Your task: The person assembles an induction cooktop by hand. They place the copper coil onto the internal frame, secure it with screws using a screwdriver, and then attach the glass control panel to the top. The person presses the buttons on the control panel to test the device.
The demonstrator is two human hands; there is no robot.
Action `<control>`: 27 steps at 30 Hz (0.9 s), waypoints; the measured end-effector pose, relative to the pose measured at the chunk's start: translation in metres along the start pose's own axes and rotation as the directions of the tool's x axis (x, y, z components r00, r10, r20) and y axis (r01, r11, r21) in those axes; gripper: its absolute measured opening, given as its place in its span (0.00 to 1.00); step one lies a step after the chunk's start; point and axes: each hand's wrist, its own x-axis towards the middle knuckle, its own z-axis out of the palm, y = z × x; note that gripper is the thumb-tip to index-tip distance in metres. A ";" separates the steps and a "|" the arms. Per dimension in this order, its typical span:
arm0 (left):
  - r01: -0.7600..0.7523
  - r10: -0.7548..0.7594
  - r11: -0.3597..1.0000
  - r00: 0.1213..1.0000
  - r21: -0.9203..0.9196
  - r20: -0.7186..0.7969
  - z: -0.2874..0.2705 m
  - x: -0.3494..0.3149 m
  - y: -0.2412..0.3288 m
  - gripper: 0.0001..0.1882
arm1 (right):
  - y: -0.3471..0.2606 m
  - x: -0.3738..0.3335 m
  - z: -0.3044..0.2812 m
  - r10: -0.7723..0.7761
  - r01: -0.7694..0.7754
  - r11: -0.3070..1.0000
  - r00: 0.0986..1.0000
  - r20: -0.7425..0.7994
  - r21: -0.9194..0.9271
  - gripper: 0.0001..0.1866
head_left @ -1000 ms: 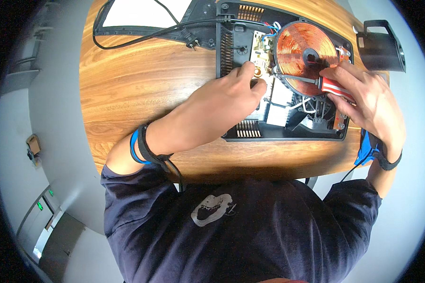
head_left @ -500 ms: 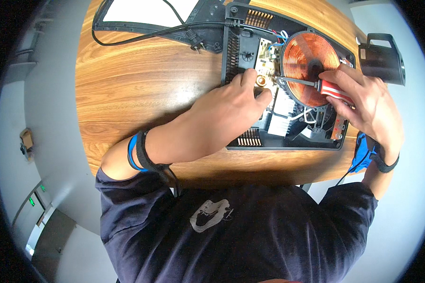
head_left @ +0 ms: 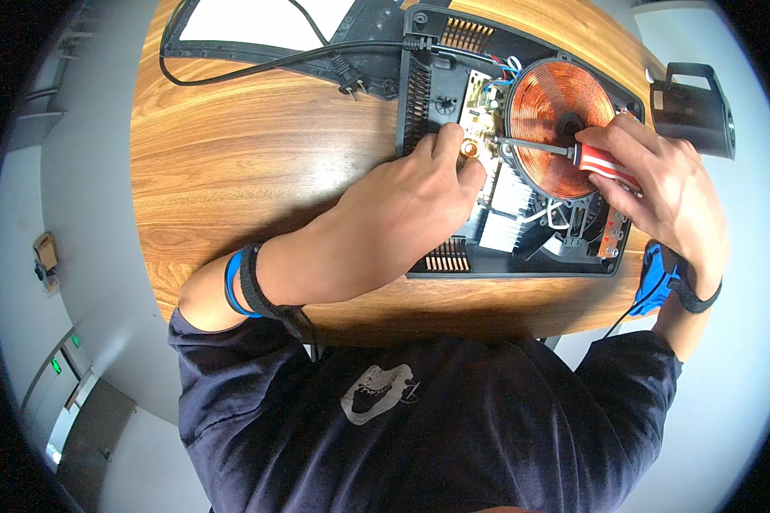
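Note:
An opened induction cooker base (head_left: 436, 73) lies on the table, with a round copper coil (head_left: 543, 90) showing. My right hand (head_left: 659, 171) grips a red and white-striped screwdriver (head_left: 603, 161), whose shaft points left across the coil. Its tip meets the inner parts at the coil's left edge. My left hand (head_left: 402, 205) reaches over the circuit board (head_left: 477, 96); its fingers are curled, with the thumb and forefinger beside a small copper ring coil (head_left: 469, 148). The fingertips are partly hidden, and what they grip does not show. Below the board stands a finned heat sink (head_left: 501, 227).
A black power cord (head_left: 257, 68) with a plug (head_left: 348, 77) runs from the base to the left. Behind it lies a black-framed panel (head_left: 372, 56) with a white sheet. A black jug-like container (head_left: 691, 107) stands at the right, and blue cloth (head_left: 652, 278) hangs by the table edge.
The view has shifted slightly. My left hand stays at the board, and the screwdriver remains in my right hand at the coil's left edge.

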 end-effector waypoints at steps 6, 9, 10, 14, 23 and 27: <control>0.046 -0.047 0.999 0.996 0.012 0.079 -0.003 0.006 -0.005 0.24 | 0.003 -0.007 -0.002 0.035 -0.035 0.999 0.999 -0.035 -0.007 0.22; 0.024 -0.024 1.000 0.999 0.009 0.033 -0.005 0.006 -0.009 0.26 | 0.005 -0.011 -0.003 0.056 -0.056 0.998 0.997 -0.059 0.014 0.21; 0.033 -0.034 0.999 0.998 0.010 0.052 -0.006 0.007 -0.008 0.26 | 0.005 -0.013 -0.004 0.068 -0.068 0.998 0.996 -0.053 0.015 0.21; 0.037 -0.043 0.997 0.995 0.066 0.093 -0.008 0.010 -0.004 0.27 | 0.006 -0.017 -0.002 0.101 -0.100 0.995 0.993 -0.053 0.022 0.20; -0.088 0.086 0.979 0.996 0.184 0.018 -0.003 0.013 -0.012 0.33 | 0.009 -0.018 -0.007 0.114 -0.113 0.993 0.993 -0.031 0.044 0.21; -0.070 0.063 0.977 0.997 0.202 0.042 -0.001 0.012 -0.012 0.33 | 0.010 -0.017 -0.005 0.123 -0.118 0.990 0.990 -0.070 0.076 0.20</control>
